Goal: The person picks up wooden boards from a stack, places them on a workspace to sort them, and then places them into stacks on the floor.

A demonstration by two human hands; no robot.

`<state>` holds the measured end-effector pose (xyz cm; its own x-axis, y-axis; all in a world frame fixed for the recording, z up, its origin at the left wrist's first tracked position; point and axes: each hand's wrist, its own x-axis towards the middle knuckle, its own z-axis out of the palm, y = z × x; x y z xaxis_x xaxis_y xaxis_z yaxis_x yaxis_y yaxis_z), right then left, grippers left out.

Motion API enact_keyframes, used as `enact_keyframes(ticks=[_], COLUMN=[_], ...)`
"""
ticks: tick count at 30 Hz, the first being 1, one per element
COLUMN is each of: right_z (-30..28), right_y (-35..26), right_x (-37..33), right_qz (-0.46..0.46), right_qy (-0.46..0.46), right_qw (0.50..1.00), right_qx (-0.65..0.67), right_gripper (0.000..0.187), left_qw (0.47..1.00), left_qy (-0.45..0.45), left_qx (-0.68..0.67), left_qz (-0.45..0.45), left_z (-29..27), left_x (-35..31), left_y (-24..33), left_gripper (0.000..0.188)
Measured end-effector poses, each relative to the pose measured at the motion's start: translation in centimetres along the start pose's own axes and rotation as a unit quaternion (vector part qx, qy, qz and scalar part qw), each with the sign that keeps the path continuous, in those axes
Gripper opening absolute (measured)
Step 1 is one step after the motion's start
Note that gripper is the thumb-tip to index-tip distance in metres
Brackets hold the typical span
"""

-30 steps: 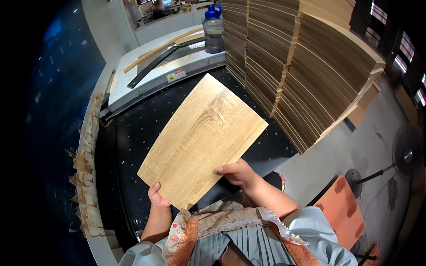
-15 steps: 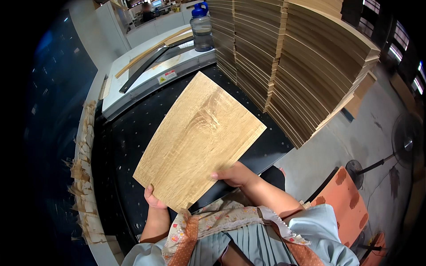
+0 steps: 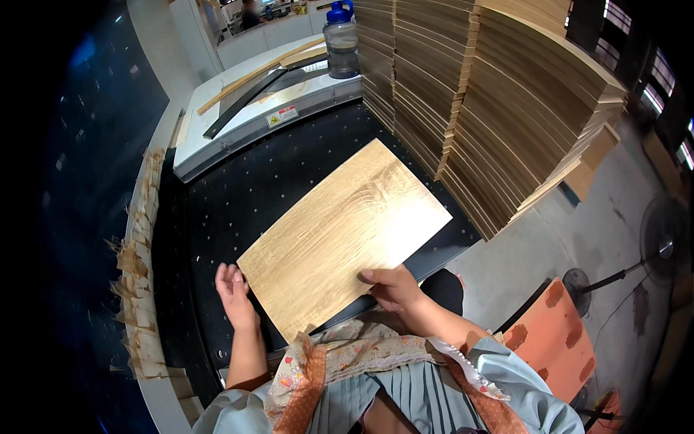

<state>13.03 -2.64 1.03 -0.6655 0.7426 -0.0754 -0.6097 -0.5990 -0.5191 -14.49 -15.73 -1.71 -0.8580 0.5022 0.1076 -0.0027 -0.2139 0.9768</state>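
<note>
A rectangular light wood-grain board (image 3: pixel 340 231) lies tilted over the black dotted table (image 3: pixel 224 210), its near corner close to my apron. My right hand (image 3: pixel 396 288) grips its near right edge, thumb on top and the other fingers hidden beneath. Beside the board's left corner is my left hand (image 3: pixel 235 293), fingers apart and slightly curled, holding nothing. Whether its fingertips brush the edge I cannot tell. Light glares off the right part of the board.
Tall stacks of boards (image 3: pixel 520 108) stand along the right. At the back, a white ledge (image 3: pixel 195 155) carries wood strips, a dark bar (image 3: pixel 242 105) and a blue-capped water bottle (image 3: pixel 341 43). Taped paper scraps (image 3: pixel 137 275) line the left rim. An orange worn seat (image 3: pixel 553 340) and a fan (image 3: pixel 661 246) stand right.
My left hand has let go of the board's near left edge and moved up and left. The board has turned clockwise and lies lower, with my right hand still on it.
</note>
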Motion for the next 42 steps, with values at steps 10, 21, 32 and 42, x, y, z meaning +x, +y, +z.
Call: enact_keyframes(ticks=[10,21,32,42], right_z=[0.6,5.2,2.6,0.0], right_y=[-1.1,-3.9,-2.2,0.2], right_x=[-1.4,-1.4,-0.4,5.7], right_qz=[0.059,0.021,0.167,0.101], right_qy=[0.089,-0.001,0.026,-0.074], right_qw=[0.994,0.988,0.96,0.991], right_qx=[-0.018,-0.153,-0.225,0.041], right_gripper=[0.035,0.049,0.047,0.046], left_qw=[0.674,0.956,0.956,0.907], left_qy=[-0.354,-0.231,-0.169,-0.175], left_qx=[0.477,0.169,-0.2,-0.314], left_qz=[0.439,0.056,-0.136,-0.22], left_z=[0.7,-1.0,3.3,1.0], left_x=[-1.9,0.8,5.3,4.7], left_y=[3.8,0.4,1.3,0.9], left_gripper=[0.038,0.044,0.056,0.057])
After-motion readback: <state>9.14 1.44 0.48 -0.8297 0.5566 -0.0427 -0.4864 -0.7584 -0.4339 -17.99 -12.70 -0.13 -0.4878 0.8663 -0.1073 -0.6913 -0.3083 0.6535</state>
